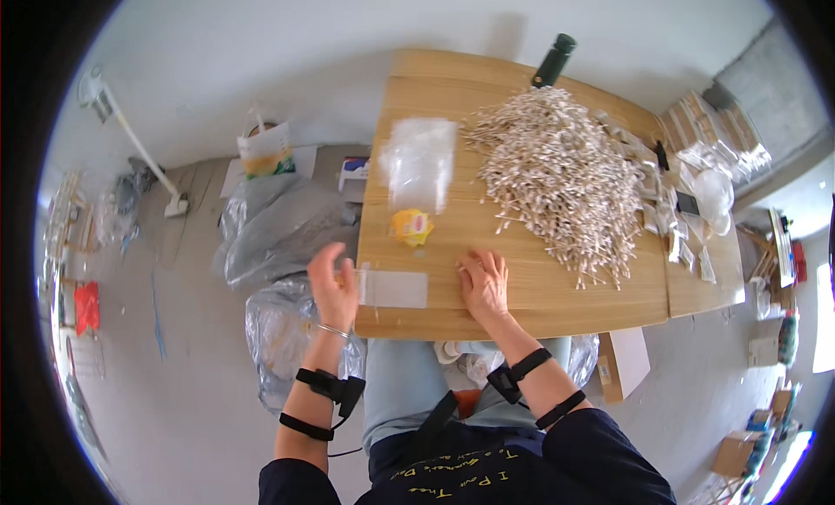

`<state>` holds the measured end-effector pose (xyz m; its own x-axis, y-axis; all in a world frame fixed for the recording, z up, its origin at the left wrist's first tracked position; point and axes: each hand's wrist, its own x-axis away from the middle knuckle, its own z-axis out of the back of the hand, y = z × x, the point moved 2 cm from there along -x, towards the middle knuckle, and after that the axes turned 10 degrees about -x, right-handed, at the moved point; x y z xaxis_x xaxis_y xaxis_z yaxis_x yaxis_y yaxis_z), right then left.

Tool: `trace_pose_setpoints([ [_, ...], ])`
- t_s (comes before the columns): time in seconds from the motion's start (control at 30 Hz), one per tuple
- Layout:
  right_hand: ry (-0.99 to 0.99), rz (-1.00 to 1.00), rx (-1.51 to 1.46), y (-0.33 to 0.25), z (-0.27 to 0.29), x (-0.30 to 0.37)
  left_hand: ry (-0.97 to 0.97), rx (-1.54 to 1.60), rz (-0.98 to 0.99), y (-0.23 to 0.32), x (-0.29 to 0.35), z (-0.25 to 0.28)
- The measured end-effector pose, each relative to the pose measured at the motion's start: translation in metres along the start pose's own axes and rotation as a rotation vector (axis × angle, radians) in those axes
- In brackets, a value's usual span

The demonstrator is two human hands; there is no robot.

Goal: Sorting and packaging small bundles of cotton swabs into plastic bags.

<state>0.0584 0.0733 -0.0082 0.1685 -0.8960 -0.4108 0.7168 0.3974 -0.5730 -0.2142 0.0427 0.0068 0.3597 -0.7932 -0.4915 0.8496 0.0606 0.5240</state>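
My left hand (333,287) is raised at the table's left edge with its fingers apart, and nothing shows in it. Beside it, a flat translucent plastic piece (396,289), like a small bag or a lid, lies at the near edge. My right hand (487,283) rests on the wooden tabletop (557,305), fingers curled in; what they hold, if anything, is hidden. A large heap of cotton swabs (565,174) covers the table's right middle. Yellow printed cards or labels (410,227) lie ahead of the plastic piece, and beyond them a stack of clear plastic bags (419,161).
A dark green bottle (554,60) stands at the far edge. Small filled bags (687,231) and a black object (687,203) lie right of the heap. Grey plastic sacks (287,227) sit on the floor at left, and a cardboard box (622,364) is below the table.
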Motion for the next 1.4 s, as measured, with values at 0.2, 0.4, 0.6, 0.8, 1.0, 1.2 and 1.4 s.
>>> trace_pose_setpoints([
  [0.2, -0.02, 0.048, -0.134, 0.035, 0.04, 0.045, -0.405, 0.194, -0.351, 0.126, 0.011, -0.092],
  [0.4, 0.069, 0.035, -0.208, 0.038, 0.056, 0.048, -0.384, 0.059, -0.297, 0.202, -0.013, -0.179],
  [0.6, 0.06, 0.011, -0.213, 0.038, 0.054, 0.05, -0.43, 0.024, -0.388, 0.198, -0.012, -0.197],
  [0.8, 0.074, -0.079, -0.169, 0.04, 0.057, 0.05, -0.486, 0.038, -0.499, 0.18, 0.027, -0.148],
  [1.0, 0.015, -0.129, -0.034, 0.035, 0.058, 0.047, -0.578, 0.021, -0.605, 0.172, 0.052, -0.106],
  [1.2, 0.001, -0.104, -0.005, 0.034, 0.056, 0.046, -0.513, 0.158, -0.223, 0.18, 0.003, -0.131],
  [1.4, -0.012, -0.122, 0.012, 0.032, 0.056, 0.045, -0.326, -0.138, -0.182, 0.186, -0.05, -0.194],
])
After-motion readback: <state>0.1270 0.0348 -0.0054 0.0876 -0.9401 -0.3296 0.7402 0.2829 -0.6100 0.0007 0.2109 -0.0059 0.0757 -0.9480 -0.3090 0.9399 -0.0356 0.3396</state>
